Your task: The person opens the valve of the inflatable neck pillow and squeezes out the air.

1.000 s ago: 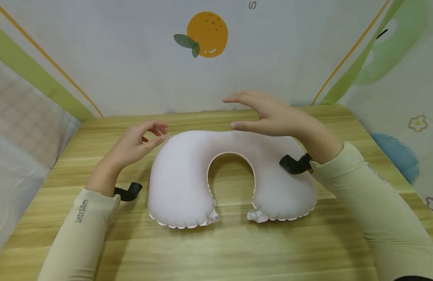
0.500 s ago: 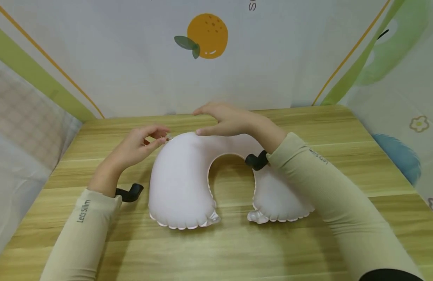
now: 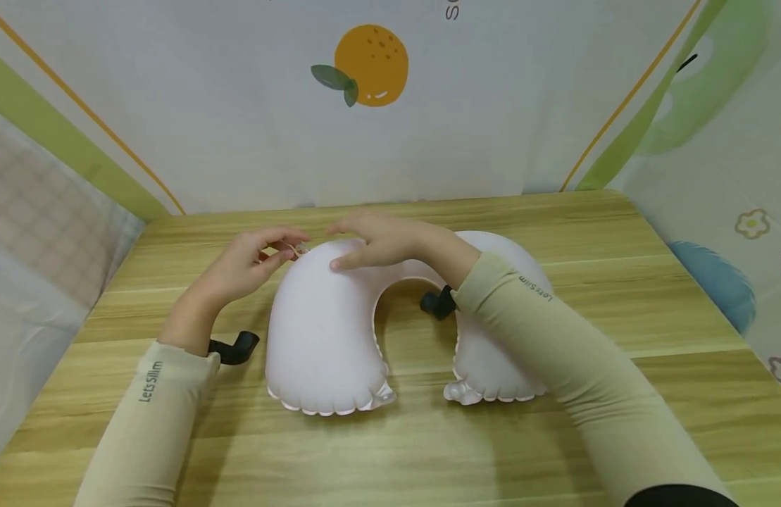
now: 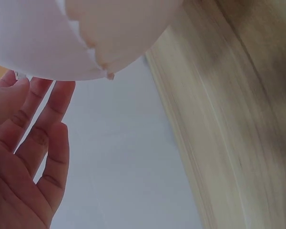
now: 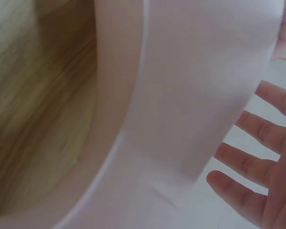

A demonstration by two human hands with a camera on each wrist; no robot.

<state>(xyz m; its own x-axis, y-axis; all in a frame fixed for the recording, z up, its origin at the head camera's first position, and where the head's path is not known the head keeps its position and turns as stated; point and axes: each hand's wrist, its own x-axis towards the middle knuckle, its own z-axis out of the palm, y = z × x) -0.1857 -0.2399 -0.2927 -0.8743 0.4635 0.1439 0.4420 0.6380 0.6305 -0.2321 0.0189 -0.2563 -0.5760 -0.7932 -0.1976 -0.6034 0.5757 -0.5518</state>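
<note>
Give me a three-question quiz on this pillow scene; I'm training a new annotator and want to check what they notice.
1. True or false: the right hand rests on top of the neck pillow.
2. Which hand pinches the small valve at the pillow's edge?
A. left hand
B. right hand
C. neither
3. Fill in: the pillow lies on a wooden ____.

Key
1. True: its straight fingers lie over the upper left curve.
2. A: thumb and fingertips close on the valve.
3. table
</note>
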